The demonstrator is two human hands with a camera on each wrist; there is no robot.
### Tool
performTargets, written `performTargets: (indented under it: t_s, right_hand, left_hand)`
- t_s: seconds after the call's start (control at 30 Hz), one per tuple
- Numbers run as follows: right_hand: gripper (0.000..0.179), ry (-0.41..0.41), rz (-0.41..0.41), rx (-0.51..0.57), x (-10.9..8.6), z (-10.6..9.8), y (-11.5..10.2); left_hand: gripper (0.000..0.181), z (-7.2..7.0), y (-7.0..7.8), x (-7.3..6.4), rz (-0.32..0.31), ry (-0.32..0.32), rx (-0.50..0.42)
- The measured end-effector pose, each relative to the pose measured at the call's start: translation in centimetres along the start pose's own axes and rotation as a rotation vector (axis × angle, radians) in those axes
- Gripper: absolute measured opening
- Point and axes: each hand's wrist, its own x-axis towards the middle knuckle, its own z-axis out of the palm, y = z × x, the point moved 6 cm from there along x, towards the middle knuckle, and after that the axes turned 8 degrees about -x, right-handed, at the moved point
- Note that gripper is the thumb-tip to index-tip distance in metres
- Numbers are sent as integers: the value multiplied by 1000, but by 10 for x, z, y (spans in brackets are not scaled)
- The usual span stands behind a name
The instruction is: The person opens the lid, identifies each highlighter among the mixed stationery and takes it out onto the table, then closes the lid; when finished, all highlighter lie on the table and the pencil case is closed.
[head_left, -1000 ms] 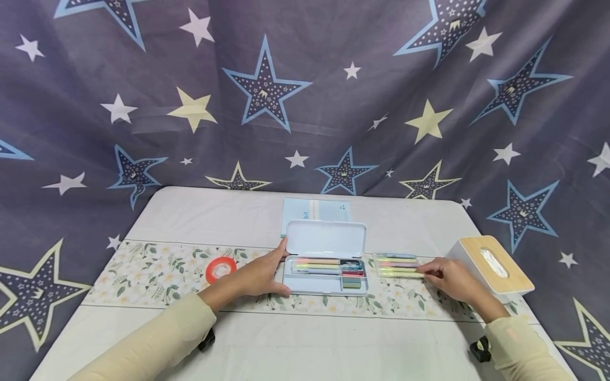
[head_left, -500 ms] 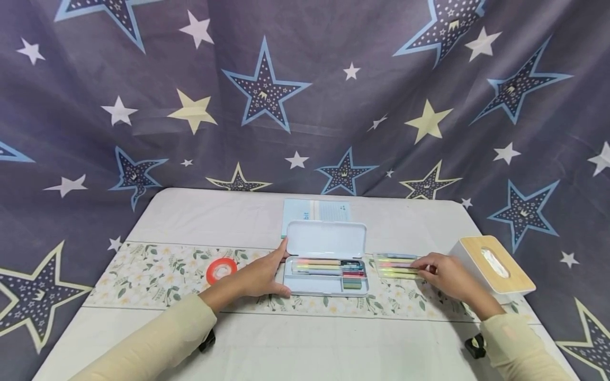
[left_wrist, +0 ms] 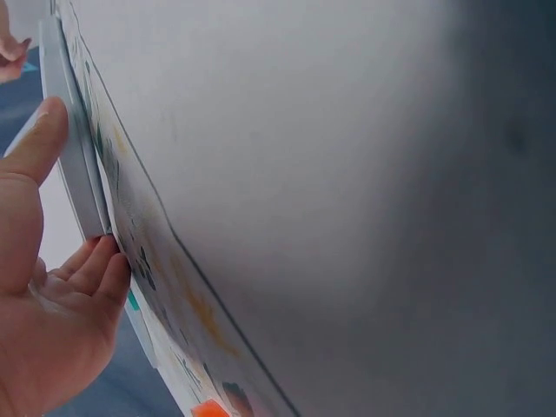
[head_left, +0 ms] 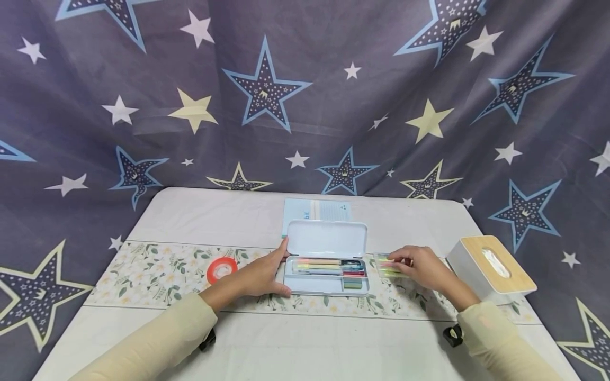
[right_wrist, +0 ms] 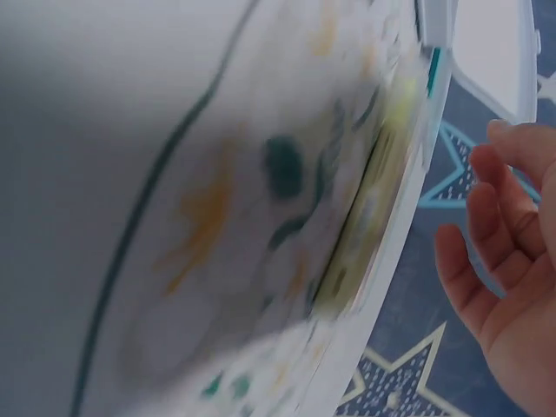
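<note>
A pale blue pencil case (head_left: 310,286) lies with its lid raised, holding several pens (head_left: 316,266) and a small green block (head_left: 352,283). My left hand (head_left: 261,272) grips its left end, thumb at the front corner and fingers at the lid side; the left wrist view shows the thumb (left_wrist: 43,139) against the wall. To the right, my right hand (head_left: 421,267) hovers over a row of pastel highlighters (head_left: 383,264), partly covering them. In the right wrist view its fingers (right_wrist: 491,226) are loosely bent with nothing visible between them, beside a yellow highlighter (right_wrist: 365,217).
A light blue notebook (head_left: 316,209) lies behind the pencil case. A red tape roll (head_left: 222,271) sits left of it, near my left forearm. A white tissue box with a wooden top (head_left: 486,264) stands right of my right hand. A floral runner (head_left: 162,270) crosses the table.
My right hand has moved left along the highlighters, from their right ends to over their middle, covering more of them. The left hand stays on the pencil case.
</note>
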Motion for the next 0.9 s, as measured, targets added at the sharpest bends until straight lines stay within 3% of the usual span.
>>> performTargets:
  t_s: [0.47,0.9]
  right_hand:
    - [17,-45,-106,35,32,15,-43]
    - [17,-86,-191,29,48,39,-76]
  left_hand:
    - [137,0,1,1,0,7,-2]
    - [136,0,1,0,-7,7,12]
